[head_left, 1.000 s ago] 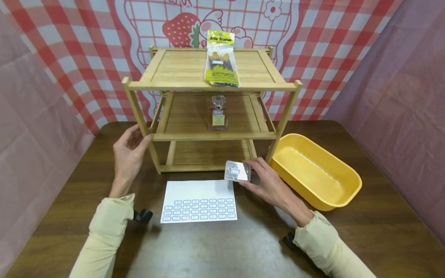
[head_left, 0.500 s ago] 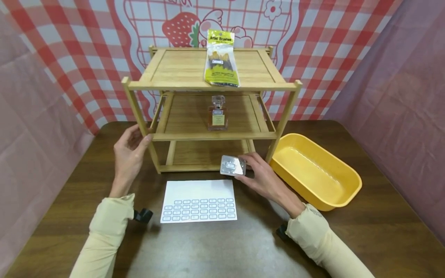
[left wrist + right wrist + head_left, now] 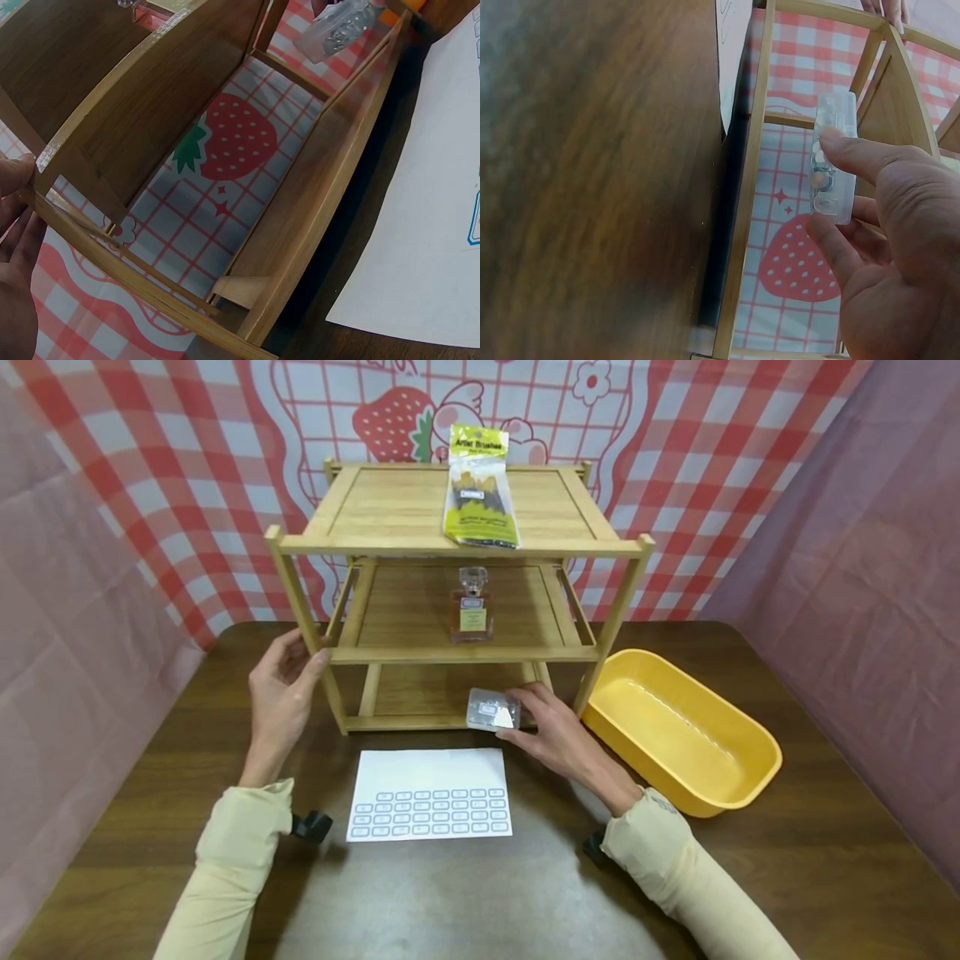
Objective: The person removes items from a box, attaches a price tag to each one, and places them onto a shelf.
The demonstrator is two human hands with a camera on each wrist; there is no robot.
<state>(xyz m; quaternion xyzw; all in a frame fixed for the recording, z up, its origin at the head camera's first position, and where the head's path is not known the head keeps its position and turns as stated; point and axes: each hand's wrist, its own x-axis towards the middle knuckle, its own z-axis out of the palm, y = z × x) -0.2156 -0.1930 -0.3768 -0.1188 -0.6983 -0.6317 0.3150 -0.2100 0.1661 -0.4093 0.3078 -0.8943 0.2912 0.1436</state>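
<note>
A three-tier wooden shelf rack stands on the table. My left hand grips its left front post at the middle tier, thumb in front and fingers behind. Between the thumb and fingers of my right hand is a small clear plastic box with a label on its lid. Small shiny pieces show through the box wall in the right wrist view. The box is held at the front of the bottom tier, overlapping its front rail. A perfume bottle stands on the middle tier.
On the top tier lies a packet of artist brushes. A sheet of stickers lies before the rack. To the right sits a yellow basin. Checked cloth hangs behind.
My right hand has carried the clear box leftward and away from me, from above the sheet's far right corner to the bottom tier's front. The left hand keeps its grip on the post.
</note>
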